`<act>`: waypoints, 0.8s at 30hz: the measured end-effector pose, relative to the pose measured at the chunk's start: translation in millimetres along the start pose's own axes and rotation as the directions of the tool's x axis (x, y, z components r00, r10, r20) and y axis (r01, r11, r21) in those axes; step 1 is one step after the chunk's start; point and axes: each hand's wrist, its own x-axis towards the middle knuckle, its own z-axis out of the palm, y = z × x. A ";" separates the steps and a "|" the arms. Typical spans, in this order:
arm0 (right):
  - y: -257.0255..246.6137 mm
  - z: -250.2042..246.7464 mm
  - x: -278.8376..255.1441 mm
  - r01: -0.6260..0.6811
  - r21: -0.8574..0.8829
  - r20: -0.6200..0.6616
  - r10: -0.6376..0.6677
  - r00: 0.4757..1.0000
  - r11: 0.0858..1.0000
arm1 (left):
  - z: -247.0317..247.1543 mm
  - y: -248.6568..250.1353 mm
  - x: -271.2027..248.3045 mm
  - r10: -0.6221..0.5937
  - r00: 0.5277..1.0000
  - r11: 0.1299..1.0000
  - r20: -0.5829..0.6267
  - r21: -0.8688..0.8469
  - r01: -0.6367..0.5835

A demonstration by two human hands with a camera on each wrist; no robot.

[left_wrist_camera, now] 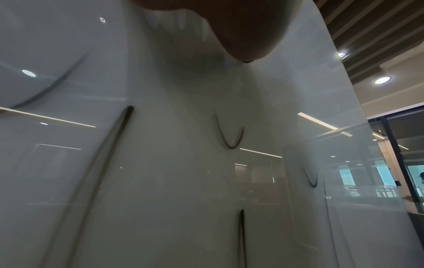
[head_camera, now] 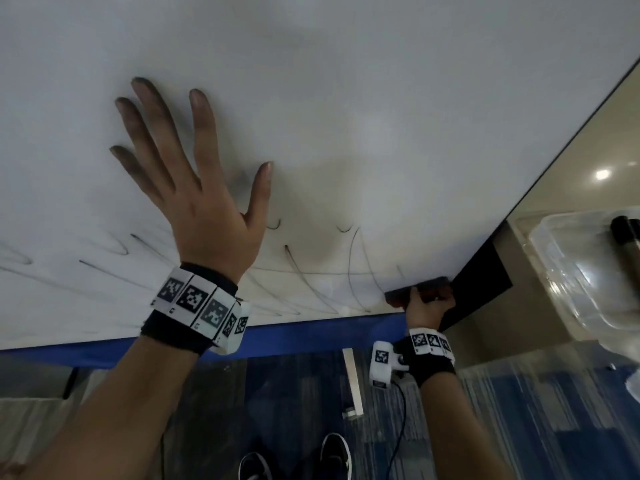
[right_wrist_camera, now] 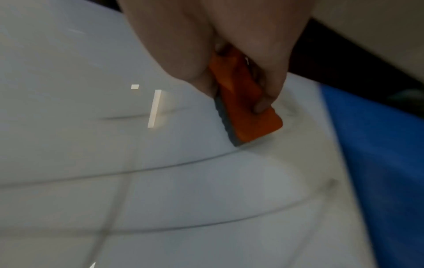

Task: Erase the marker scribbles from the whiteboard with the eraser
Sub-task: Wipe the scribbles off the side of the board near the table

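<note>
Gripping the orange eraser (right_wrist_camera: 249, 101), the right hand (head_camera: 424, 308) pressed it on the whiteboard (head_camera: 346, 98) | left hand (head_camera: 204, 188) flat, fingers spread, up beside | scribbles (head_camera: 356, 268) between both hands

Orange, grey-padded eraser (right_wrist_camera: 246, 101) presses the scribbled whiteboard's (head_camera: 346, 98) lower right corner.

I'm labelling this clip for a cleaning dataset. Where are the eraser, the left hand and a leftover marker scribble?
eraser (right_wrist_camera: 246, 101): right wrist view, on its orange back.
left hand (head_camera: 204, 199): head view, on the back of the hand.
marker scribble (left_wrist_camera: 229, 134): left wrist view, on the U-shaped stroke.
</note>
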 end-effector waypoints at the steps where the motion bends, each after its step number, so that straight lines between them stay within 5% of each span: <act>1: -14.5 1.6 -5.2 0.071 0.017 0.012 -0.071 0.997 0.997 | 0.4 0.1 -0.7 -0.003 1.000 1.000 0.004 -0.001 0.003; 4: -54.5 3.9 -29.8 0.343 0.134 0.048 -0.352 0.935 0.930 | 1.7 0.9 -2.3 -0.004 1.000 1.000 0.015 0.001 0.004; 6: -52.6 9.3 -32.6 0.393 0.133 0.042 -0.401 0.915 0.910 | 1.8 0.2 -2.9 0.006 1.000 1.000 0.019 0.009 -0.006; 10: 22.2 10.7 -6.0 -0.003 0.194 -0.063 0.016 0.998 0.981 | 2.4 1.5 -4.1 0.001 0.999 1.000 0.044 0.007 -0.001; 12: 60.3 11.7 4.8 -0.281 0.265 -0.030 0.299 0.954 0.922 | 1.9 2.7 -4.8 0.000 0.999 1.000 0.052 0.002 0.000; 15: 83.9 14.3 15.7 -0.395 0.287 0.042 0.400 0.915 0.873 | -0.7 2.1 -5.8 0.013 0.998 1.000 0.066 0.015 -0.014; 17: 50.1 24.1 -3.6 -0.287 0.272 -0.034 0.307 0.951 0.919 | -3.0 1.4 -8.1 0.015 0.997 1.000 0.071 0.014 -0.016; 20: -15.3 37.4 -46.2 0.148 0.304 -0.136 -0.112 0.984 0.941 | -0.6 1.9 -10.2 0.016 0.996 1.000 0.084 0.016 -0.018; 22: -42.0 39.6 -67.2 0.410 0.192 -0.067 -0.405 0.912 0.892 | -0.8 3.0 -10.9 0.021 0.996 1.000 0.083 0.017 -0.023; 24: -44.9 39.7 -70.3 0.551 0.072 -0.025 -0.551 0.834 0.831 | -1.1 4.1 -11.6 0.017 0.997 1.000 0.078 0.017 -0.019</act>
